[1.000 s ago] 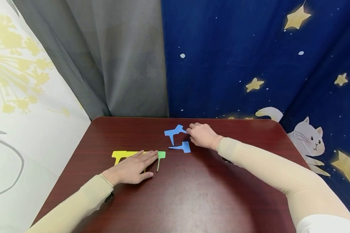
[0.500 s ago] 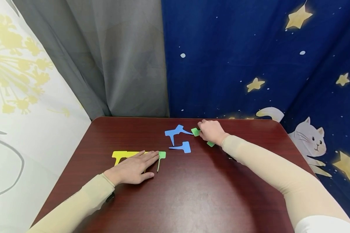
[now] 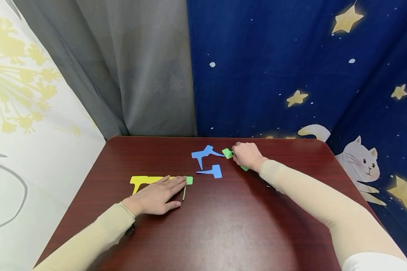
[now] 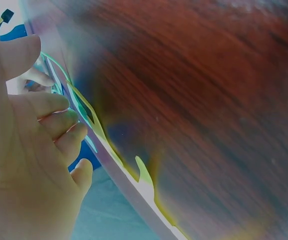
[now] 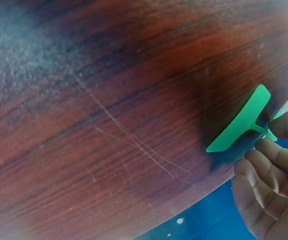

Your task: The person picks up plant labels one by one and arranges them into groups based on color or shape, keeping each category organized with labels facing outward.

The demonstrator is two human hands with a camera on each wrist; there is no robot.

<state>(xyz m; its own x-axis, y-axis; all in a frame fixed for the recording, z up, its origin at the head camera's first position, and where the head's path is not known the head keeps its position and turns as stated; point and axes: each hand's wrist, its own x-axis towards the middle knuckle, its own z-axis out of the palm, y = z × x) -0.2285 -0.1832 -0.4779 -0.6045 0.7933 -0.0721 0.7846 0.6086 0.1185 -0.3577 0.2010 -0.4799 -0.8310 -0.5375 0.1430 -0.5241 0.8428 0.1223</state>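
My left hand lies flat with straight fingers over a row of yellow T-shaped plant labels. A green label sticks out past its fingertips. At the back right, my right hand is above two green T-shaped labels. One green label shows beside its fingertips, and another lies partly under the palm. In the right wrist view, thumb and forefinger pinch the thin stem of a green label. Blue labels lie left of that hand, and a separate blue label lies nearer.
The dark red wooden table has its far edge just behind the labels. A grey curtain and a blue curtain with stars hang behind it. A white patterned cloth is on the left.
My right hand has moved a little to the right, away from the blue labels, and green labels show around it. My left hand has stayed nearly still.
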